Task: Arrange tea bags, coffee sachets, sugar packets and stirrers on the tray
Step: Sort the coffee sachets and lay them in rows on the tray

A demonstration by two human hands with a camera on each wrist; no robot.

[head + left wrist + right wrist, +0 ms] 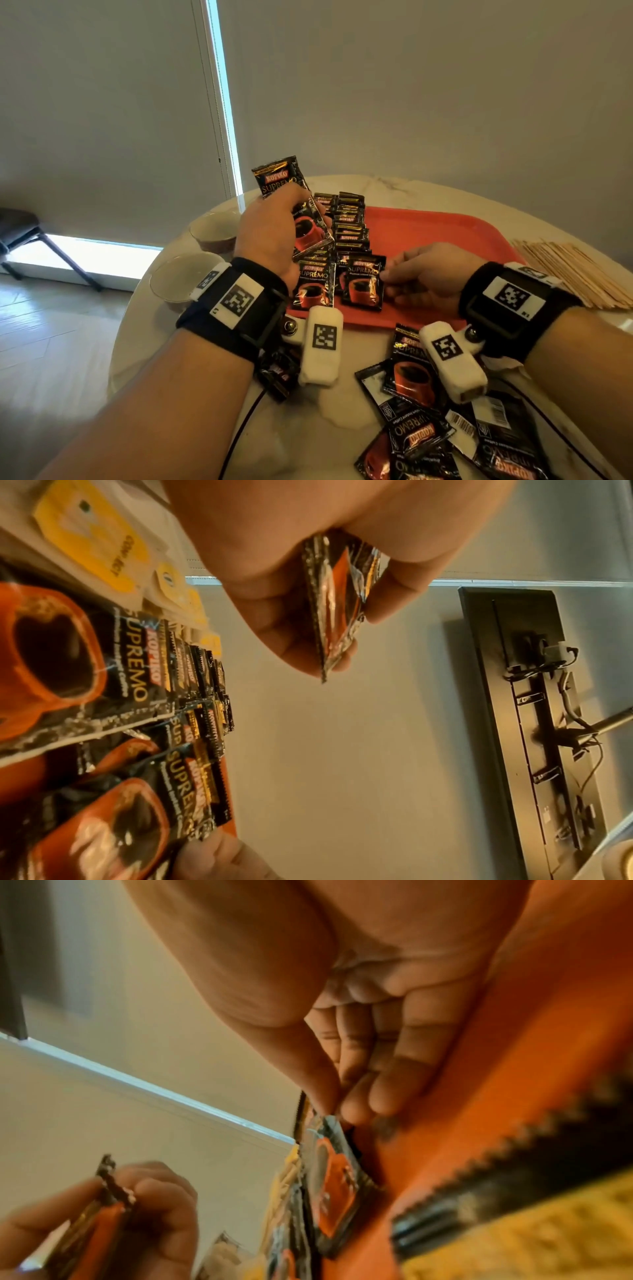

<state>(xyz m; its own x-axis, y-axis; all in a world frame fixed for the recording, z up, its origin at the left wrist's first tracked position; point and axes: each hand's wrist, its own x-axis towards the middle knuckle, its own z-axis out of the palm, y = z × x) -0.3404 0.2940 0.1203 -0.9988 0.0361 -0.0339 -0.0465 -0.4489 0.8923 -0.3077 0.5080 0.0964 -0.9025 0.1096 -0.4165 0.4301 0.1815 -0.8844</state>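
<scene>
A red tray (445,233) lies on the round marble table. Rows of black Kopiko coffee sachets (349,222) overlap on its left part. My left hand (308,219) hovers over those rows and grips a few sachets (281,181) upright; in the left wrist view the fingers (294,642) and thumb pinch them (339,596). My right hand (387,277) is at the tray's front, where thumb and fingertips (356,1112) pinch the edge of one sachet (363,287) lying on the tray. Tea bags with yellow tags (89,534) show beyond the rows.
Loose coffee sachets (418,428) are heaped on the table in front of the tray. A bundle of wooden stirrers (575,274) lies right of the tray. Two pale bowls (214,229) (181,277) stand at the table's left edge. A chair (20,233) stands far left.
</scene>
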